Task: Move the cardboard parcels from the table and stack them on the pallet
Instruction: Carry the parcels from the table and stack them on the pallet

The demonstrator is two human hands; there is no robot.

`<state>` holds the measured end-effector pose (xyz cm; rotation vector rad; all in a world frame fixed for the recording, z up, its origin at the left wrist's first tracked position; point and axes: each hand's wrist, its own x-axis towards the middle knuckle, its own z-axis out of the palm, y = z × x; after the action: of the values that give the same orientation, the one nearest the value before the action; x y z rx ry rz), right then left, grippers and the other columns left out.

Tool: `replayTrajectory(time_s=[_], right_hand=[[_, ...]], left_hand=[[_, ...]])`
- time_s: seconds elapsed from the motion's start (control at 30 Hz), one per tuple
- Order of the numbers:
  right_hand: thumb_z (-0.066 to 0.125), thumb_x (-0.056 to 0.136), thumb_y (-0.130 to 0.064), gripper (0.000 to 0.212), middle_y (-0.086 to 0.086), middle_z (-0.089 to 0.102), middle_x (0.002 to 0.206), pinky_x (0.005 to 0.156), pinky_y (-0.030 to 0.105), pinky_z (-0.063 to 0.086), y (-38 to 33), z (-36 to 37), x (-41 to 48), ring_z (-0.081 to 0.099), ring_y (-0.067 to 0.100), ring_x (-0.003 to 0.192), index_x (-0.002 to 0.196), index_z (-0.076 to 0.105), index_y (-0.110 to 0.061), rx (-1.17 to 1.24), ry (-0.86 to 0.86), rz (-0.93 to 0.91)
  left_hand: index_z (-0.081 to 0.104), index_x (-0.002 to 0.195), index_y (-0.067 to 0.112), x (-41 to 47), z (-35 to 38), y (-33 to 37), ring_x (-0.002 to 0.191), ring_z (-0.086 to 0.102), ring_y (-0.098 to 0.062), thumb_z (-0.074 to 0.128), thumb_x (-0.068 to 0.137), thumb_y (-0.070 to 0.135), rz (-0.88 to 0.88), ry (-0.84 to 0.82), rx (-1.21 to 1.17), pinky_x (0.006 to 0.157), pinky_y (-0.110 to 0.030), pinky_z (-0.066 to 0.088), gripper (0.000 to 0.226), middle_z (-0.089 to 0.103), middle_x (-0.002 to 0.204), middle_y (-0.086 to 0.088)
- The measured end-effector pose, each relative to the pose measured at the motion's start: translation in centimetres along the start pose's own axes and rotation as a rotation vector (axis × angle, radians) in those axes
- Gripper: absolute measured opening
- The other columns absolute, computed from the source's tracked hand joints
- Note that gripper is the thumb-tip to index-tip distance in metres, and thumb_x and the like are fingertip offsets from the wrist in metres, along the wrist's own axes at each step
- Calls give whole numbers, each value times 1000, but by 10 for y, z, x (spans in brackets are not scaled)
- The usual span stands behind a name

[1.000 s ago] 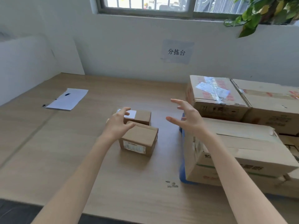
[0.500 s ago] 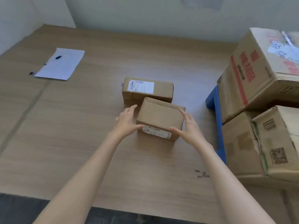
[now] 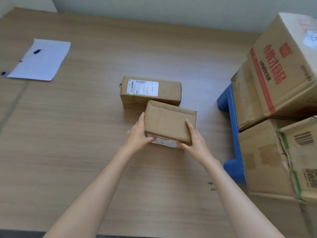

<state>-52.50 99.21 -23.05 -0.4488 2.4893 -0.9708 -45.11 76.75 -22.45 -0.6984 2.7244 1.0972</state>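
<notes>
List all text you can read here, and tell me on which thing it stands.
Near parcel, label: print blurred, unreadable.
Far parcel, label: barcode and print, too small.
Top box: big red Chinese characters, sideways, too unclear to quote.
Lower box: barcode, QR code, no readable words.
Table: small dark marks, unreadable.

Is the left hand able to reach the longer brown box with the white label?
Probably not yet: the left hand is busy gripping the nearer brown cardboard parcel, though the longer white-labelled cardboard parcel lies just beyond it.

brown parcels | blue pallet | white paper | wood-grain table
</notes>
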Motion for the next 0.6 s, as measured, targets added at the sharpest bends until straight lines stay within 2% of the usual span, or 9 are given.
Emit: replayTrajectory(time_s=[0.17, 0.3, 0.43, 0.6], right_hand=[[74, 82, -33, 92, 1, 36, 148, 110, 34, 33, -21, -16, -7, 38, 19, 134, 151, 14, -39, -15, 43, -57], [69, 84, -41, 83, -1, 40, 145, 100, 32, 38, -58, -49, -11, 44, 19, 127, 150, 18, -40, -115, 106, -141], [65, 85, -48, 77, -2, 48, 139, 94, 36, 46, -100, -90, -13, 51, 20, 117, 147, 20, -43, -157, 145, -210], [63, 85, -52, 73, -3, 53, 135, 91, 43, 49, -151, -149, -24, 53, 21, 115, 145, 21, -48, -179, 218, -270]], left_hand=[[10, 152, 33, -11, -20, 11, 123, 50, -26, 78, 70, 31, 66, 61, -47, 100, -43, 41, 106, 51, 140, 1], [25, 148, 34, -17, -57, 33, 124, 48, -23, 79, 73, 37, 108, 118, -28, 99, -40, 41, 93, 51, 138, 1], [27, 147, 35, -24, -106, 65, 122, 51, -26, 77, 66, 50, 147, 156, -19, 99, -45, 42, 96, 55, 133, -2], [30, 146, 34, -39, -165, 116, 123, 51, -24, 77, 68, 53, 244, 275, 10, 102, -45, 40, 93, 57, 134, -3]])
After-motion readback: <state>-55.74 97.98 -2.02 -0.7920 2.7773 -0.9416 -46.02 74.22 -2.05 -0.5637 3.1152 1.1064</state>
